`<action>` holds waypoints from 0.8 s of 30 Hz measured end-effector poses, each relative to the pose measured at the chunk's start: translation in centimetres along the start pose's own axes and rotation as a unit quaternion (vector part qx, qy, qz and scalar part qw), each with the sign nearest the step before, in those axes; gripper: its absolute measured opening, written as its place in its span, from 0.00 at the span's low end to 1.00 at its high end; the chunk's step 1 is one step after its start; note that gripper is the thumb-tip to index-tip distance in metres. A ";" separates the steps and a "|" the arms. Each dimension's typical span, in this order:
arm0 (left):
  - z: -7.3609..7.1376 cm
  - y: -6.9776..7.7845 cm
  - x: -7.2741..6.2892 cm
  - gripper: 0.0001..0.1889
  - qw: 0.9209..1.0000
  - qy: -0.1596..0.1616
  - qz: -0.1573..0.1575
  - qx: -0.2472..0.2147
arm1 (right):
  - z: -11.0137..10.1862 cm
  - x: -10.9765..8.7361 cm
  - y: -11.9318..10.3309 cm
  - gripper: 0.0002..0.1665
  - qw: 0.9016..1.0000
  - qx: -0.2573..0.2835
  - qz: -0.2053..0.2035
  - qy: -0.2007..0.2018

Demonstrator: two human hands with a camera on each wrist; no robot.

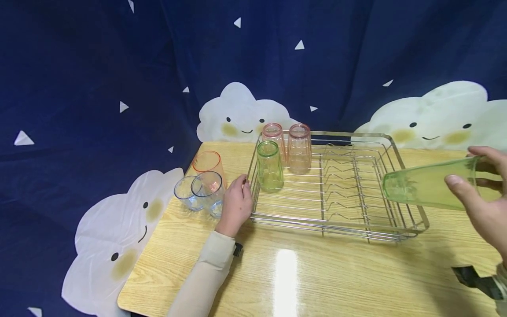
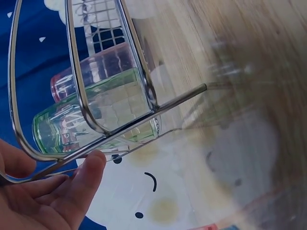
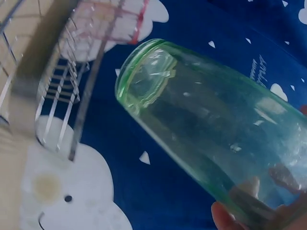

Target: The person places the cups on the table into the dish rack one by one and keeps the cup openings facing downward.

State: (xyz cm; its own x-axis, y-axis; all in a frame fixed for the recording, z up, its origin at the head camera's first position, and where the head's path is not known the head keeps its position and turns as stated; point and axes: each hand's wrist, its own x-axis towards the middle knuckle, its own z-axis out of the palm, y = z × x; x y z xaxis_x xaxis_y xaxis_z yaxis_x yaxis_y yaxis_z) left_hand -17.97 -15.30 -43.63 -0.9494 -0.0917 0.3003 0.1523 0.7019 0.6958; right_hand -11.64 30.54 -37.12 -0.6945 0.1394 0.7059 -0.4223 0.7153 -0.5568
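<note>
A wire dish rack (image 1: 322,193) stands on the table. My left hand (image 1: 236,203) grips its left side; in the left wrist view the thumb and fingers (image 2: 88,172) close around the wire frame. In my right hand (image 1: 485,193) is a green glass (image 1: 428,185), held tilted nearly sideways at the rack's right end, its base toward the rack. The right wrist view shows this green glass (image 3: 206,129) with fingertips around its near end. Inside the rack, a second green glass (image 1: 270,169) stands upside down beside two pink glasses (image 1: 299,152).
Left of the rack, close to my left hand, two blue-rimmed glasses (image 1: 186,193) and an orange-rimmed glass (image 1: 207,161) stand upright. The wooden table (image 1: 257,277) ends on the left at a rounded corner. A dark blue curtain (image 1: 253,57) with clouds hangs behind it.
</note>
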 end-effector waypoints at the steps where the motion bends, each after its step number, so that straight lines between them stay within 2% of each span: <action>1: 0.0 0.0 0.0 0.21 1.000 0.000 0.000 -0.001 | 0.3 0.0 0.5 0.35 1.000 0.007 0.004 -0.008; 4: 0.1 0.1 0.0 0.22 1.000 -0.002 0.000 -0.001 | 1.1 -0.3 -0.7 0.35 0.999 -0.015 0.025 -0.027; 6: 0.1 0.2 -0.1 0.22 1.000 0.000 0.005 -0.001 | 1.4 -0.2 -3.3 0.35 0.997 -0.008 0.064 -0.034; 7: 0.0 0.2 -0.1 0.21 1.000 0.004 0.009 -0.001 | 1.6 -0.2 -4.1 0.34 0.997 -0.007 0.068 -0.033; 12: -0.2 0.3 -0.2 0.17 0.997 0.055 0.050 0.007 | 2.0 0.1 -7.0 0.32 0.996 0.031 0.076 -0.025; 15: -0.2 0.3 -0.2 0.16 0.994 0.081 0.072 0.022 | 2.2 0.2 -7.5 0.32 0.996 0.049 0.073 -0.022; 18: -0.2 0.4 -0.2 0.15 0.992 0.092 0.079 0.027 | 2.3 0.0 -7.4 0.32 0.995 0.051 0.078 -0.025; 24: -0.6 0.8 -0.4 0.15 0.989 0.114 0.090 0.008 | 2.7 0.0 -7.4 0.32 0.994 0.058 0.086 -0.027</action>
State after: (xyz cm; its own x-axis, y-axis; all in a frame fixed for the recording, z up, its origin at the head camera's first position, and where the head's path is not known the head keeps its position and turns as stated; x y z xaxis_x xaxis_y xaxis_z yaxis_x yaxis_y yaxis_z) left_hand -17.30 -15.17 -42.81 -0.8198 -0.1201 0.5600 0.3077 0.7323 0.6075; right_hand -10.06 23.37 -34.19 -0.7918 0.2133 0.5724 -0.3559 0.6005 -0.7161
